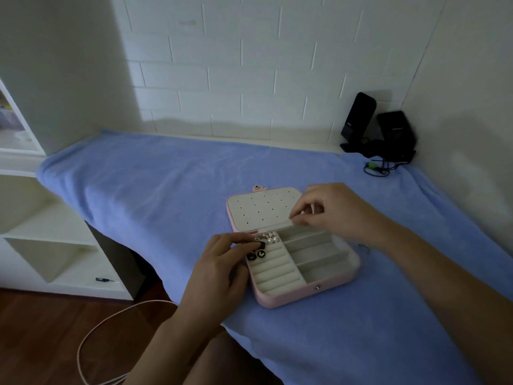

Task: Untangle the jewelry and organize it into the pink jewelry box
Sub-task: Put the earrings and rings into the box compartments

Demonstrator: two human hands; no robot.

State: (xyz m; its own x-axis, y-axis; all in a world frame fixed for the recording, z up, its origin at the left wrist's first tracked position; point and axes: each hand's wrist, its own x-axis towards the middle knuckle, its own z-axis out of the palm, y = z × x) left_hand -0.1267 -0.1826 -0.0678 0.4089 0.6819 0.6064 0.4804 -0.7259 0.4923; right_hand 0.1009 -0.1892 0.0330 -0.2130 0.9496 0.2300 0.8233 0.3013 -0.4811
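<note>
Pink and open, the box [291, 297] lay on the blue towel [138, 190], its lid [261, 209] flat behind it. Your left hand [219, 262] sat at the box's left edge, thumb and forefinger curled and pinching a small dark piece [261, 245] over the far end of the ring rolls. Just beside it, on the rolls, lay two black studs [256, 254] and two pearls [272, 240]. Your right hand [333, 212] was over the hinge, fingers curled, tips pinching the lid's near edge. Two black speakers [383, 129] stood in the far right corner.
</note>
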